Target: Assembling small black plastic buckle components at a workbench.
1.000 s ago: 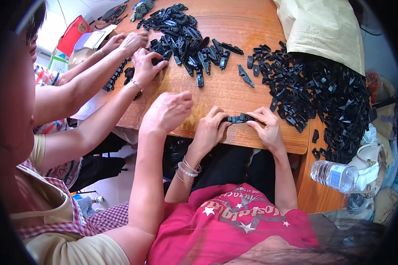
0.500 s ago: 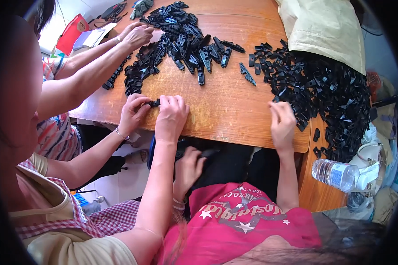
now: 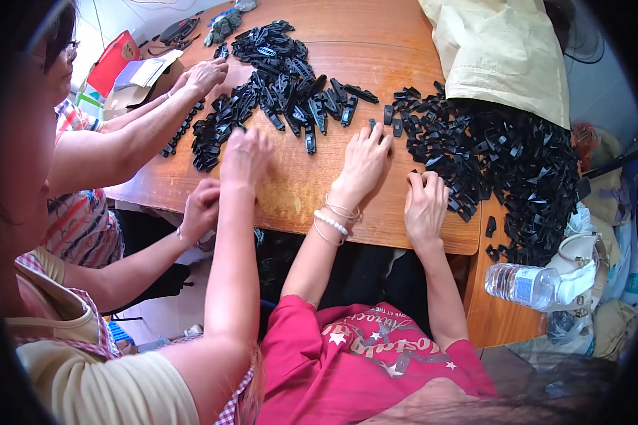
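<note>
My left hand point(image 3: 364, 161) reaches over the table, palm down. Its fingers close over a long black plastic piece point(image 3: 373, 123), mostly hidden beneath them. White beads circle that wrist. My right hand point(image 3: 425, 209) rests at the left edge of a heap of small black plastic parts point(image 3: 454, 134), with curled fingers and fingertips down at the wood; what they pinch, if anything, is too small to make out. Left of my left hand lies a pile of longer black plastic pieces point(image 3: 290, 78).
The wooden table point(image 3: 319, 191) carries a cream sack point(image 3: 503, 57) spilling small parts at right. A water bottle point(image 3: 521, 283) lies on its side near the right edge. Close on my left, a co-worker's hand point(image 3: 244, 156) is over the table; another person's hand point(image 3: 205, 74) works farther off.
My left hand has come up from my lap onto the long black piece. My right hand has lowered to the parts. The neighbour's hands have drawn apart, and the view has shifted slightly.
</note>
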Motion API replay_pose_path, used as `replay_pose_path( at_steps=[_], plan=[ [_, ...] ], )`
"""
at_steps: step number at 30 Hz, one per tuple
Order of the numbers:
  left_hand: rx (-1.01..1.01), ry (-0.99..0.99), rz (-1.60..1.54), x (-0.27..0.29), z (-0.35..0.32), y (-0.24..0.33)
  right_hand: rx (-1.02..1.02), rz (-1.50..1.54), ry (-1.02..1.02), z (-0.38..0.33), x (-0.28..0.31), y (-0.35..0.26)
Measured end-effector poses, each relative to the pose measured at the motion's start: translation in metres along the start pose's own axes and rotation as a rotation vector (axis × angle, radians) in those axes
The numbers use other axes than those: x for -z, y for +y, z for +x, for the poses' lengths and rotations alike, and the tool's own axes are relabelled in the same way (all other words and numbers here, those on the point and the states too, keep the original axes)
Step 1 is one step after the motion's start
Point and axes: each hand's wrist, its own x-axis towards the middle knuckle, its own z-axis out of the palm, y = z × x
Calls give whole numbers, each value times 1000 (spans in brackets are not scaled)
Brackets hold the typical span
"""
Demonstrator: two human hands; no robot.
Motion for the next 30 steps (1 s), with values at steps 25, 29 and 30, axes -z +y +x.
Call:
replay_pose_path(
  at_steps=[25, 29, 30],
  plan=[
    [309, -8, -545, 38, -97, 9, -59, 898, -293, -17, 17, 8],
    [275, -39, -562, 37, -95, 4, 36, 713, -197, -8, 23, -2],
    [244, -18, -543, 37, -94, 4, 39, 692, -200, -7, 21, -3]
  ],
)
